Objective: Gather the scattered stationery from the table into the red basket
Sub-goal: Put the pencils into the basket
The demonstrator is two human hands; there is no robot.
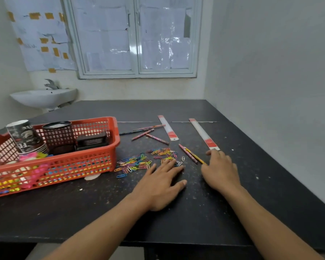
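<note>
Left hand (160, 184): palm down, flat on the black table (195, 218), fingers straight and spread, fingertips touching the near edge of the paper clip scatter (144, 161); grips nothing. Right hand (220, 171): palm down, fingers loosely extended, nothing grasped; it lies just beside the near ends of two pencils (190, 155), with one fingertip near the end of the right ruler (204, 135). Whether it touches either, cannot tell. Count: rulers 2, the second being the left ruler (167, 127); pencils 6, the two by the right hand plus the far group of four (145, 133); paper clips too many to count. Red basket (64, 163) at table left, just beside the clips, holding stacked paper cups (24, 136) and a mesh pen holder (58, 136).
</note>
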